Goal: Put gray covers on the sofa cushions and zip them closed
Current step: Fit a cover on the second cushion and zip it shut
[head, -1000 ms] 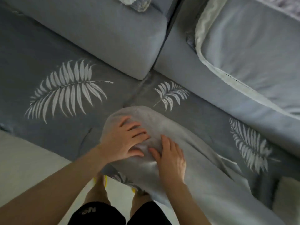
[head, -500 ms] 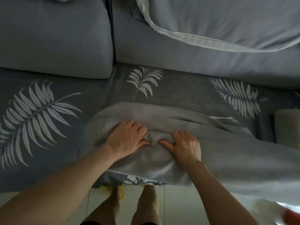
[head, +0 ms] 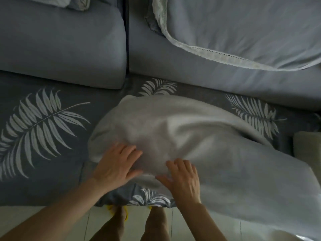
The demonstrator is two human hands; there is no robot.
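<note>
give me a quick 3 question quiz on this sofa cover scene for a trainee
1. True or false: both hands lie flat on the gray cover.
2. What pattern is on the dark sofa sheet? A) stripes B) white leaves C) dots
3. Fill in: the cushion with the open white-edged cover lies at the upper ____ of the view.

Key
1. True: the left hand and right hand press it with straight fingers.
2. B
3. right
</note>
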